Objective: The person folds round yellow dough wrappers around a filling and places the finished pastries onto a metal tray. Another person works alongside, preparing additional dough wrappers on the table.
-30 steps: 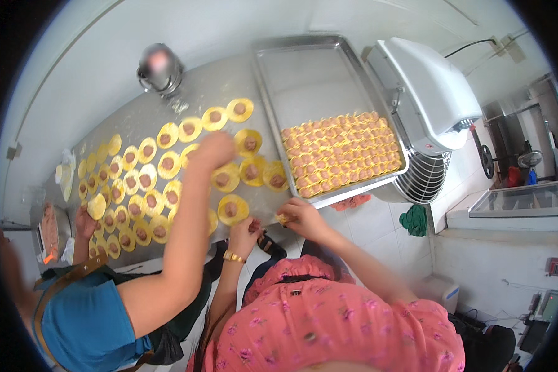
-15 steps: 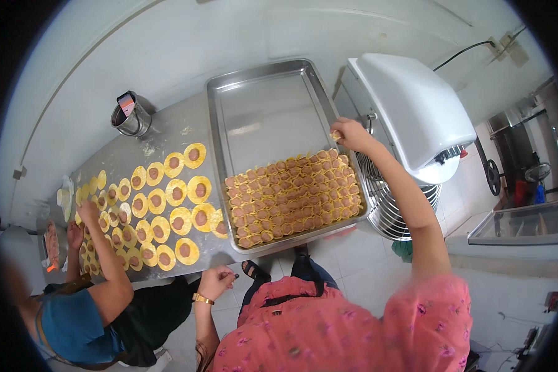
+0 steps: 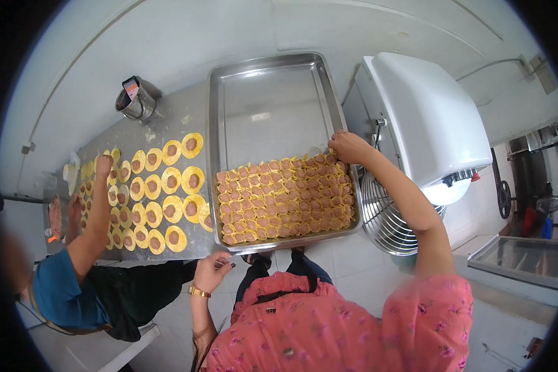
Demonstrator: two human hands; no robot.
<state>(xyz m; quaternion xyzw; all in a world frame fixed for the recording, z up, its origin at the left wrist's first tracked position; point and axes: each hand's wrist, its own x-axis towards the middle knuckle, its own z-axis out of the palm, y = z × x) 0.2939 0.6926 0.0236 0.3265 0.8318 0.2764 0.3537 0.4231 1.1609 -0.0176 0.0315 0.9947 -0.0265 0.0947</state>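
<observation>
A large metal tray (image 3: 270, 115) lies on the table, its near half packed with rows of small open-topped dumplings (image 3: 285, 201) with yellow wrappers and pinkish filling. At the far right end of these rows, my right hand (image 3: 348, 147) is closed in a pinch on a dumpling, mostly hidden by the fingers. My left hand (image 3: 212, 273), with a gold watch at the wrist, hovers by the table's near edge, below the tray's left corner. Its fingers are loosely curled and apart, with nothing visible in them. Left of the tray, round yellow wrappers (image 3: 192, 144) topped with filling lie in rows.
A white machine (image 3: 425, 118) with a wire guard (image 3: 384, 220) stands right of the tray. Behind the wrappers sits a metal pot (image 3: 136, 106) with a phone in it. At left, a co-worker in a blue top (image 3: 62, 288) reaches over the wrappers.
My right hand has lowered to the end of the dumpling rows, hiding the yellow-edged dumpling in its fingers. My left hand stays near the table edge. The co-worker's arm has reached farther out.
</observation>
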